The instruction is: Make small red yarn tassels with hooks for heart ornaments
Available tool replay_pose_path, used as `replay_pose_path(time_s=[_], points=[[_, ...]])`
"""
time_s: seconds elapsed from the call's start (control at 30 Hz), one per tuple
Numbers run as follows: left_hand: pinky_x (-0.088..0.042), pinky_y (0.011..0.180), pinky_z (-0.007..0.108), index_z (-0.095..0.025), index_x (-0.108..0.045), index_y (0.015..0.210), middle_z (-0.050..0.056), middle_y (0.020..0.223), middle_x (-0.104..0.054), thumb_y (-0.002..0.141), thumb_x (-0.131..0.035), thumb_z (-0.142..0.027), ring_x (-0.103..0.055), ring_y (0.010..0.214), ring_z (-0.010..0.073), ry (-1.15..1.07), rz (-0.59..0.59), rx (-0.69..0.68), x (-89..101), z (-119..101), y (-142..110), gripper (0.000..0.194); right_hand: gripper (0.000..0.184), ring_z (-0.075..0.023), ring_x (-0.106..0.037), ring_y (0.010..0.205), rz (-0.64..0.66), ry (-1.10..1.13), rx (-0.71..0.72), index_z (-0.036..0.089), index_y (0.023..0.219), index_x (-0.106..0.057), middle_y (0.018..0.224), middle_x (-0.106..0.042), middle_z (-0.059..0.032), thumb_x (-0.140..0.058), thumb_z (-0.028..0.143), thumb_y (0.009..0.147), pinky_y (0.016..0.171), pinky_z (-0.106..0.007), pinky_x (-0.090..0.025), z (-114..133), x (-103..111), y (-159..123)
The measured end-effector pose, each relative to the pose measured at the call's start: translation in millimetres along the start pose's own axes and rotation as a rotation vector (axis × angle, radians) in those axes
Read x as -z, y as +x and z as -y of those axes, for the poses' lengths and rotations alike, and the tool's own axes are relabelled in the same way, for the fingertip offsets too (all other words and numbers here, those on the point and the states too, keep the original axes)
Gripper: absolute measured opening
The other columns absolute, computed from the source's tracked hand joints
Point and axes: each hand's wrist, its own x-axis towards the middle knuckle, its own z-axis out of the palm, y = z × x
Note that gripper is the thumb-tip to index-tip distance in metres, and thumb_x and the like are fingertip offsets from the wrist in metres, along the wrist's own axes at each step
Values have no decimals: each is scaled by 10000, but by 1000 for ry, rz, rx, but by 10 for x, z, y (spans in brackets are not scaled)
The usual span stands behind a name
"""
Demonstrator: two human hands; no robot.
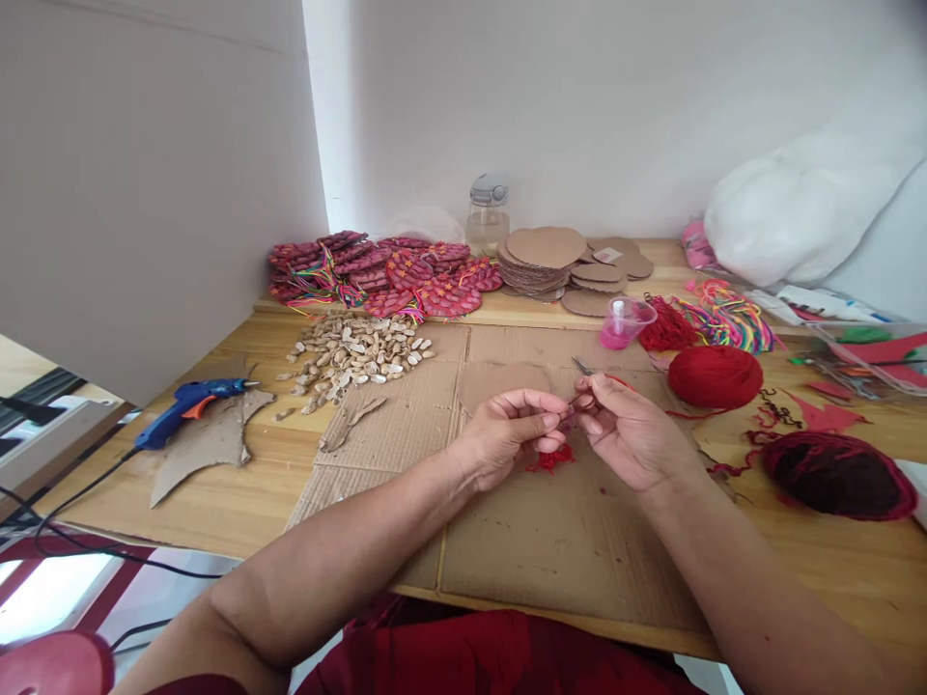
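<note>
The left hand and right hand pinch a small reddish strand between their fingertips, above the cardboard sheet near the worktop's front edge. A metal-tipped tool projects from the right fingers. 2 yarn balls lie toward the right edge

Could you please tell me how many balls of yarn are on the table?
2: a red ball beyond the right hand, and a dark maroon ball nearer and further right. I cannot tell whether the pink bundle by the white bag is another.
</note>
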Motion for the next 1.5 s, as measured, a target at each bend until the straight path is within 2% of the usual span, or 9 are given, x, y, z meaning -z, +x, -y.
replay_pose_path(time_s=[0.17,0.33,0.5,0.6,0.8,1.0,1.17,1.27,1.5], points=[[-496,619,198,-119,-736,853,19,703,-679,668,-832,-288,-619,584,62,137,87,24,31,-14,7,268,227,-105,-508,619,22,-37,-6,199,683,-673,726,-600,-10,-852,327,625,424,-199,-354,8,-21,-27],[-473,592,183,-142,-768,911,55,829,-715,709,-804,-305,-617,612,57,238,153,-22,64,-56,1,262,274,-94,-486,605,-5,-15,-38,191,654,-690,697,-595,-5,-901,324,543,430,-178,-365,29,-69,-54],[-497,618,205,-141,-765,939,64,828,-724,663,-838,-336,-629,613,70,185,69,10,51,-74,8,346,287,-85,-483,619,-10,21,-54,177,640,-684,704,-595,-4,-913,303,523,445,-168,-376,41,-84,-51],[-496,596,217,-131,-758,950,55,765,-715,643,-844,-370,-608,567,70,279,-21,6,38,-60,18,398,268,-84,-489,618,-3,7,-48,179,642,-685,706,-604,-5,-905,294,541,460,-173,-394,30,-92,-62],[-470,600,208,-124,-750,909,63,802,-729,648,-825,-382,-584,606,78,593,-77,-163,28,-2,14,375,296,-90,-513,584,28,-72,2,185,657,-699,659,-609,-9,-909,361,542,492,-188,-439,-24,-114,-120],[-420,557,190,-141,-719,783,22,722,-693,712,-763,-349,-552,594,76,789,-116,-315,59,27,11,224,256,-89,-552,654,112,-100,5,188,690,-691,786,-628,-12,-873,360,632,541,-177,-457,-40,-141,-155],[-444,569,201,-137,-689,760,23,698,-687,726,-756,-342,-593,598,95,716,-120,-354,32,-2,2,218,213,-89,-564,720,172,-95,53,191,716,-662,890,-647,-15,-827,326,712,616,-180,-479,-12,-153,-191],[-430,559,196,-137,-677,761,23,699,-684,729,-763,-360,-586,596,91,680,-131,-387,28,-13,6,241,194,-107,-579,756,203,-105,68,203,751,-649,888,-650,-19,-796,329,753,604,-187,-472,2,-154,-218],[-421,545,182,-132,-626,767,0,667,-632,733,-769,-363,-552,573,66,576,-138,-452,12,-52,0,273,211,-122,-580,772,155,-72,72,207,760,-639,857,-629,-15,-806,334,735,584,-195,-472,31,-184,-249]])
